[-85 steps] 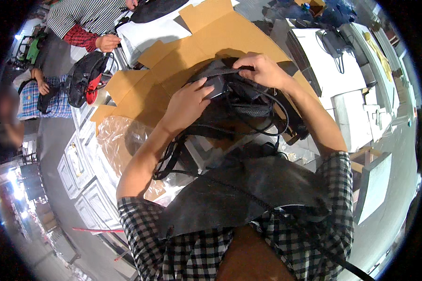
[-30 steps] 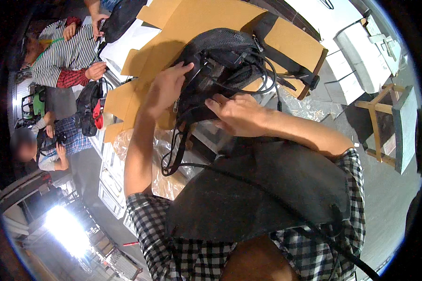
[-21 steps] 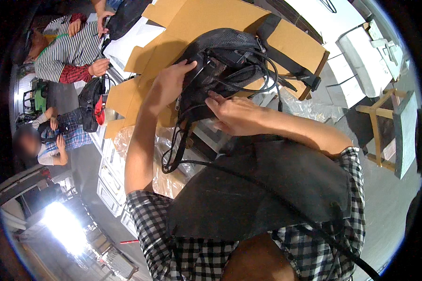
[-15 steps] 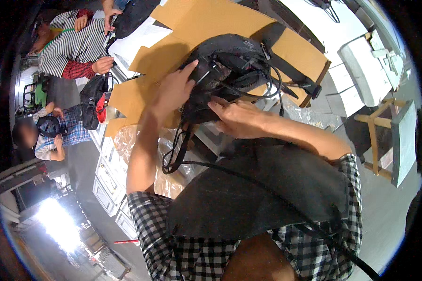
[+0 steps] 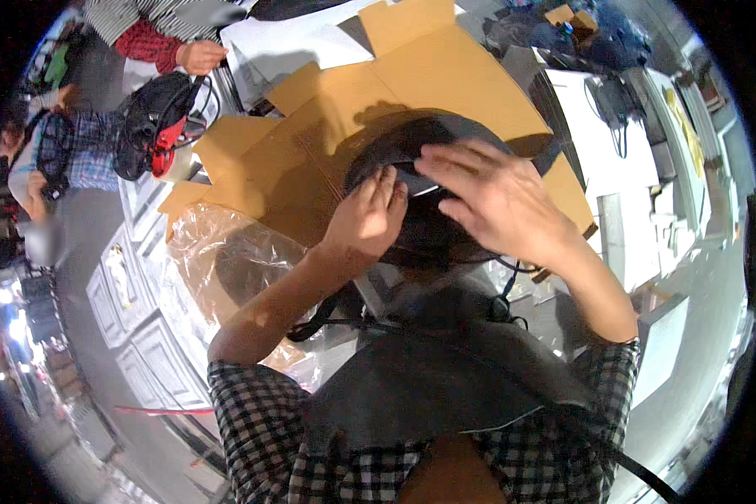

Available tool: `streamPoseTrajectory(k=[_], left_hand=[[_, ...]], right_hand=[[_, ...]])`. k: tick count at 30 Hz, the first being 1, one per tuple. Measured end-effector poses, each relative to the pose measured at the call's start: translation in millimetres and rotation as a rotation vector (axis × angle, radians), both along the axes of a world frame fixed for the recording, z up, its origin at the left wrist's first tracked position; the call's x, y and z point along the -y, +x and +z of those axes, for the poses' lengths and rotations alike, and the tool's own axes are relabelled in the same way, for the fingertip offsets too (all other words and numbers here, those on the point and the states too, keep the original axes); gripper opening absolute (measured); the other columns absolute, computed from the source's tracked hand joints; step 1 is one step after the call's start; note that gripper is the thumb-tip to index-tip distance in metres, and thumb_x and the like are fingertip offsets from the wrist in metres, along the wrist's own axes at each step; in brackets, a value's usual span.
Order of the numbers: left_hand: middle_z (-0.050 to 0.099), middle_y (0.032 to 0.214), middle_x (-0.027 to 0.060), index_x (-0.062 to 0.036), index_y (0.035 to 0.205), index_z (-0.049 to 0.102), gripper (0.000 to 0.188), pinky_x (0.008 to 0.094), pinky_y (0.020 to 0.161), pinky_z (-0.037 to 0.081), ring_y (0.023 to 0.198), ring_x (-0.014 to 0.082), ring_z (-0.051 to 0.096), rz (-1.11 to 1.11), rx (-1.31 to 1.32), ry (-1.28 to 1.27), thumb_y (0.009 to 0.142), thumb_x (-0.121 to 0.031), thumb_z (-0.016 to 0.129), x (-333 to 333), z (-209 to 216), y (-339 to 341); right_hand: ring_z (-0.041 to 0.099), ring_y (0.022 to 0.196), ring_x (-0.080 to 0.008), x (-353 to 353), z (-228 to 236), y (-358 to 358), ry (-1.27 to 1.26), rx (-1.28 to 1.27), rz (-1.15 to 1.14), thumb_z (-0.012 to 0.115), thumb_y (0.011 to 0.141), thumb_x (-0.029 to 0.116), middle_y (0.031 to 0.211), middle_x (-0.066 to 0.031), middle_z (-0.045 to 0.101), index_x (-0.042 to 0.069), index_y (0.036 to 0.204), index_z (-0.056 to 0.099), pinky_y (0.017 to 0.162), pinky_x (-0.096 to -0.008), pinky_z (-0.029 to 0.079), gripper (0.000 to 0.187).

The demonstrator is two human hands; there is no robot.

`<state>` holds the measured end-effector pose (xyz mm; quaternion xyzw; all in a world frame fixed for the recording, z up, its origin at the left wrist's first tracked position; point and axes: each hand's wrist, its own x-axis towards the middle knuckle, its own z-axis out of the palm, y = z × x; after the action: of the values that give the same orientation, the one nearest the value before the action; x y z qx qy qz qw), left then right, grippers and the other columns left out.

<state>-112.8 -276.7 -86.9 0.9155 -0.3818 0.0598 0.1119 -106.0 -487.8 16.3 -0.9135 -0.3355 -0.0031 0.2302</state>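
Observation:
A rounded black piece of headgear with a curved, brim-like edge lies in front of me on the opened cardboard. My left hand is at its near left side, with the fingers drawn together against the black fabric. Over the right part is my right hand, its fingers stretched out and the thumb apart, slightly blurred. Between the hands, a pale narrow strip shows on the headgear. Much of its middle is hidden by my hands. Black cable loops hang below my right wrist.
Flattened brown cardboard spreads beneath the headgear. Clear plastic wrap lies to the left, beside white panelled boards. A black and red bag is at the far left, near a co-worker's hand. White boards stand at the right.
My view has shifted. My right hand has risen onto the upper right of the headgear, and my left hand has come lower. The mesh and cables seen on the headgear earlier are now mostly out of sight.

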Motion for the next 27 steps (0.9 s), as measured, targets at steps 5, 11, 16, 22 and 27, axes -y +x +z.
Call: streamPoseTrajectory(k=[5,11,16,22,27], left_hand=[[0.055,0.115,0.0181,0.0011,0.105,0.058,0.027,0.0368,0.084,0.050,0.103,0.0311,0.056,-0.019,-0.114,-0.358,0.078,-0.004,0.059,-28.1,16.9,-6.7],[0.054,0.112,0.0193,-0.0020,0.115,0.052,0.050,0.0399,0.084,0.048,0.101,0.0346,0.056,0.364,-0.567,-0.553,0.070,-0.014,0.071,-78.8,7.2,-3.4],[0.051,0.114,0.0192,-0.0010,0.122,0.046,0.064,0.0404,0.083,0.048,0.102,0.0366,0.054,0.279,-0.776,-0.599,0.067,-0.017,0.074,-75.7,5.3,8.0],[0.052,0.108,0.0154,-0.0013,0.117,0.051,0.064,0.0371,0.075,0.049,0.092,0.0309,0.056,0.209,-0.761,-0.642,0.060,-0.016,0.076,-73.5,-5.0,17.0],[0.052,0.103,0.0133,-0.0042,0.115,0.054,0.062,0.0355,0.069,0.050,0.086,0.0272,0.057,0.176,-0.731,-0.640,0.058,-0.018,0.076,-70.8,-6.3,21.4]], right_hand=[[0.056,0.098,-0.0261,-9.8,-26.8,43.2,-0.078,0.084,0.212,0.068,0.068,0.008,0.104,-0.0107,0.058,0.001,0.098,0.060,0.078,-0.0352,0.050,0.032],[0.056,0.095,-0.0234,-25.4,-31.7,33.3,-0.215,0.033,0.260,0.063,0.067,0.011,0.089,-0.0110,0.057,-0.003,0.088,0.059,0.074,-0.0343,0.051,0.025],[0.053,0.087,-0.0226,-31.1,-47.9,42.9,-0.452,-0.117,0.254,0.058,0.065,0.012,0.086,-0.0103,0.054,-0.002,0.090,0.058,0.070,-0.0312,0.049,0.029],[0.049,0.086,-0.0196,-27.5,-48.3,47.5,-0.456,-0.234,0.263,0.056,0.062,0.017,0.086,-0.0051,0.051,0.005,0.090,0.059,0.071,-0.0335,0.046,0.031],[0.047,0.088,-0.0188,-22.1,-50.0,42.9,-0.470,-0.226,0.304,0.055,0.062,0.022,0.086,-0.0035,0.051,0.008,0.090,0.060,0.070,-0.0340,0.044,0.031]])
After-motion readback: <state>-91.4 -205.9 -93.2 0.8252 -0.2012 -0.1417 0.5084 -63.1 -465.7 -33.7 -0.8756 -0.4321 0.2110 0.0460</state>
